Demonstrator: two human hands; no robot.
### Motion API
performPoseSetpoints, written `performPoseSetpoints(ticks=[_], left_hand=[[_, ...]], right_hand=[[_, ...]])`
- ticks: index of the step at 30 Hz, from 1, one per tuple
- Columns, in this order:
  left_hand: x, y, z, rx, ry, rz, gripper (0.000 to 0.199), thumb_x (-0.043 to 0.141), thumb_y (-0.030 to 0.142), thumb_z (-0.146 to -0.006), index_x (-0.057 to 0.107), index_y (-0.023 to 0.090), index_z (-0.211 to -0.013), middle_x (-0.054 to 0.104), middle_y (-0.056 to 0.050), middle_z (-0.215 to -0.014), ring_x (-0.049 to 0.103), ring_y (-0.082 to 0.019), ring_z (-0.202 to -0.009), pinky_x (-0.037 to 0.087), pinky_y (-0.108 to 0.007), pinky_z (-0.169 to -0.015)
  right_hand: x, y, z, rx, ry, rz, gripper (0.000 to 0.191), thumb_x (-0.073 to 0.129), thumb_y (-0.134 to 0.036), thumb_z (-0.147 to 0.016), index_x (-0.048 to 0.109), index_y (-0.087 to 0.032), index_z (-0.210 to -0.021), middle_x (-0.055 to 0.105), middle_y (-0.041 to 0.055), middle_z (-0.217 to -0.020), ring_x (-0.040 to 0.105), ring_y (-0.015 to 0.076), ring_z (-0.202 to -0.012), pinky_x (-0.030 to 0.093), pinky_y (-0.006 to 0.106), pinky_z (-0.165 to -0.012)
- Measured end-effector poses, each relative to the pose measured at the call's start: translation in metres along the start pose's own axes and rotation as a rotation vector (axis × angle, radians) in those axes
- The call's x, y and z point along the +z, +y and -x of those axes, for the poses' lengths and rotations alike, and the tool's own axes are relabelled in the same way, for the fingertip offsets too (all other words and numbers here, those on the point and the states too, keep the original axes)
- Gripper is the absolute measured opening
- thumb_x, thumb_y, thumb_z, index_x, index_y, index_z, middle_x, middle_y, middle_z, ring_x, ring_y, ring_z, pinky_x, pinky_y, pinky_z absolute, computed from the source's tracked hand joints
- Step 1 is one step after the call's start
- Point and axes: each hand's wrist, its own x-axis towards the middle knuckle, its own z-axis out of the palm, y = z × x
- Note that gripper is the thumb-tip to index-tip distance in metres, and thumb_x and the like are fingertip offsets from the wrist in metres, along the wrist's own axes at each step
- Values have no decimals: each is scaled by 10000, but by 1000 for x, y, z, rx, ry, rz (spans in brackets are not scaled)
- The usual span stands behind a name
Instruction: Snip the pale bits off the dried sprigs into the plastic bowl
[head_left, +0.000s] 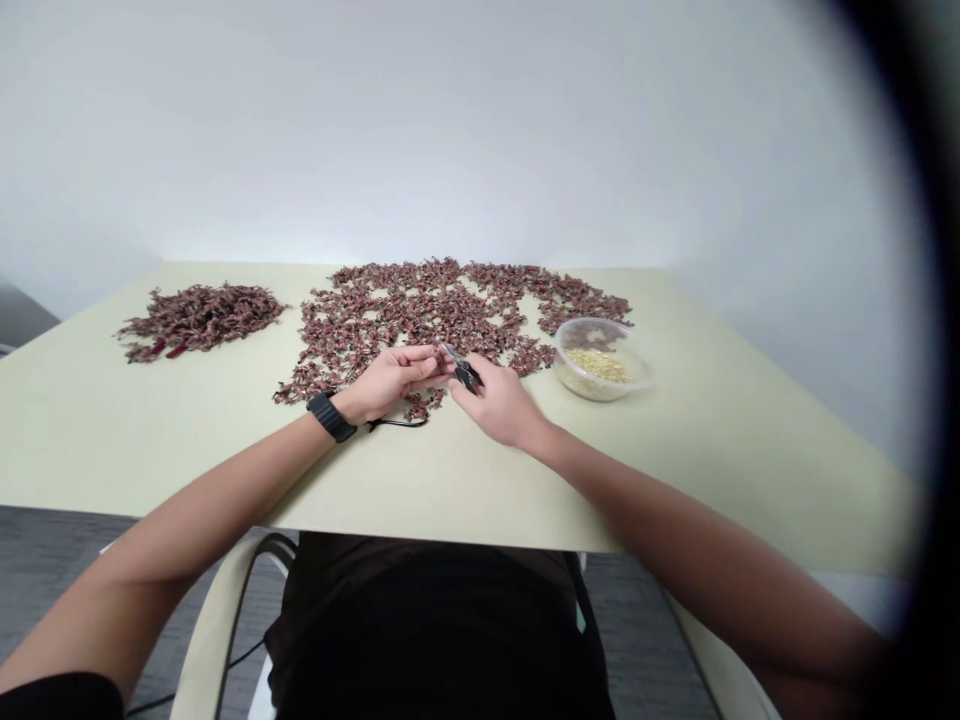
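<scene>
My left hand (390, 383) is closed, fingertips pinched on a small reddish-brown dried piece (440, 357), partly hidden by the fingers. Wrapped around the black handles of a small pair of scissors (466, 374) is my right hand (499, 400). The metal blades point up and left, close to the left fingertips. Beyond both hands spreads a wide layer of similar dried reddish-brown pieces (427, 310), which look like dried chillies. A small cluster of them (421, 402) lies just below my left hand.
A denser heap of dried pieces (206, 318), with a few brighter red ones, sits on the table's left. To the right stands a clear plastic bowl (574, 385) containing yellowish bits (600, 365). A thin black cord-like item (401, 423) lies by my left wrist. Behind the table (465, 490) is a wall.
</scene>
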Motion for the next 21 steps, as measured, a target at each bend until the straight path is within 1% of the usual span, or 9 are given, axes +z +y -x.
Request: performPoseSetpoints(ticks=[2,8,11,14,17,21], left_hand=[[0,1,1,-42,-35,50,391,815,381,-842,773,157,-1161,726,-125,-1252,673,-235,-1212,481,-416,-1147],[3,2,2,-53,-50,87,405,803,344,-861,758,180,-1228,682,-120,-1354,657,-233,-1239,478,-392,-1148],[4,3,1,-55,-57,106,397,783,340,-879,751,189,-1245,660,-113,-1395,655,-230,-1243,493,-376,-1133],[5,4,2,-57,-69,127,399,755,343,-905,735,204,-1278,646,-111,-1415,648,-237,-1257,512,-374,-1113],[6,5,3,-60,-66,137,397,740,343,-916,731,203,-1287,634,-118,-1430,633,-250,-1281,524,-376,-1100],[7,7,3,-57,-70,135,390,739,339,-915,735,203,-1281,636,-113,-1425,612,-254,-1309,508,-399,-1127]], right_hand=[[0,2,1,-13,-10,38,209,546,-416,-931,603,-219,-975,637,-1,-744,522,157,-620,343,282,-616],[1,5,2,-50,-2,155,315,549,-419,-936,627,-206,-1154,695,42,-822,580,185,-652,352,279,-616],[1,6,3,-72,1,207,357,546,-418,-945,612,-209,-1227,715,63,-871,625,214,-716,389,288,-661],[1,5,3,-91,4,213,383,537,-405,-960,584,-217,-1290,739,84,-961,668,244,-813,428,309,-734],[1,4,3,-101,12,226,384,538,-396,-962,570,-221,-1303,745,92,-1009,679,258,-850,434,319,-752],[1,5,3,-85,15,266,331,538,-399,-956,582,-216,-1227,737,83,-955,669,256,-814,416,312,-714]])
